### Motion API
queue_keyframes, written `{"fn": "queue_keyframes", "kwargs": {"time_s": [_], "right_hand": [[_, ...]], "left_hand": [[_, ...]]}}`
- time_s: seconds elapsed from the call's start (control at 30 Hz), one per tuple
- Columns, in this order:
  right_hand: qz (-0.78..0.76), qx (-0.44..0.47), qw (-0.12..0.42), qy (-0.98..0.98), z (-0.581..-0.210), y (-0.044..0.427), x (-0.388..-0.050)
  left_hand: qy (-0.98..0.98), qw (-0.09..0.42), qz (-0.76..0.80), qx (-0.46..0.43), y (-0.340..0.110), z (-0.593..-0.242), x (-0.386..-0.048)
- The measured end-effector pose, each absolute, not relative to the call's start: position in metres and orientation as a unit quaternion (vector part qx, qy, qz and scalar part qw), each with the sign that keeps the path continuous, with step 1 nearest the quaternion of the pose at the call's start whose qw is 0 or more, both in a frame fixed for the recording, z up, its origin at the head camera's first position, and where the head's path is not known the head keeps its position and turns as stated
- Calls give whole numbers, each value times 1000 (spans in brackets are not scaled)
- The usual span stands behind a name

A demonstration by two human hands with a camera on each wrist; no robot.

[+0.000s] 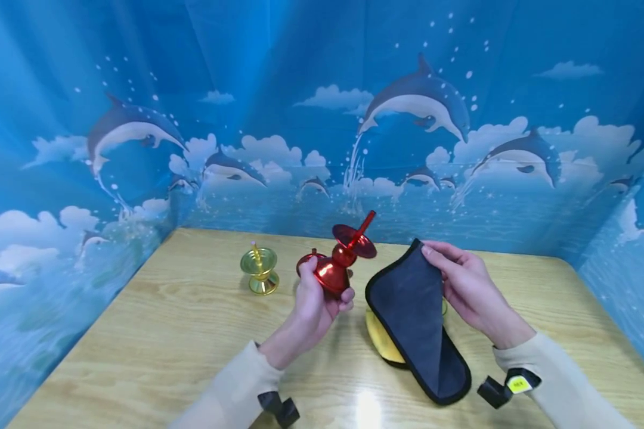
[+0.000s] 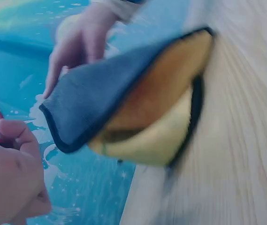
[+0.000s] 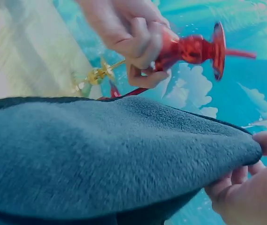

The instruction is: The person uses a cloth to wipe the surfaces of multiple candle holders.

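My left hand (image 1: 315, 301) grips a shiny red candle holder (image 1: 334, 276) by its base, raised off the table and tilted, its dish and thin red stick pointing up to the right. My right hand (image 1: 468, 283) pinches the top corner of a cloth (image 1: 408, 313), dark grey on one side, yellow on the other, with black edging. The cloth hangs partly folded beside the red candle holder, apart from it. In the right wrist view the cloth's grey side (image 3: 105, 154) fills the lower part. Motion blurs the left wrist view, where the yellow inside (image 2: 171, 126) shows.
A gold candle holder (image 1: 260, 271) stands upright on the wooden table (image 1: 155, 333), left of my left hand. Behind that hand, part of another red piece (image 1: 303, 260) shows. A yellow-green curved edge (image 1: 444, 307) peeks out behind the cloth. A dolphin-print curtain (image 1: 300, 119) surrounds the table's back and sides.
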State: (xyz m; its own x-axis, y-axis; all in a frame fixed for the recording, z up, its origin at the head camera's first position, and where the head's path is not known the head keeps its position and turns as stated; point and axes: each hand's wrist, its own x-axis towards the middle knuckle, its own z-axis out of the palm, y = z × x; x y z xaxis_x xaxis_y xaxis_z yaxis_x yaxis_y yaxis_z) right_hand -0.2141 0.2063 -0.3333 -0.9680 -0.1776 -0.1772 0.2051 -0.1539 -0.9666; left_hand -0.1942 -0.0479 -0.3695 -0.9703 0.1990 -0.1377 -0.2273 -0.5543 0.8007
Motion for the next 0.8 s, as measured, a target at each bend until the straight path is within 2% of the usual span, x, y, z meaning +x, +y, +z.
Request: {"fn": "queue_keyframes", "kwargs": {"time_s": [0.1,0.2,0.4,0.5,0.63,0.8], "right_hand": [[-728,-3,89,680,-335,203,-205],[-675,-35,25,737,-337,194,-196],[-502,-156,-147,838,-344,170,-186],[-430,-228,-224,845,-349,161,-187],[-380,-280,-257,844,-355,151,-189],[-361,-273,-254,855,-359,142,-188]], "left_hand": [[386,151,908,-67,-49,-365,-198],[332,181,922,-87,-50,-363,-199],[263,253,926,-91,-48,-362,-199],[252,270,925,-88,-46,-361,-198],[240,273,926,-102,-42,-361,-196],[235,269,928,-107,-40,-362,-195]]}}
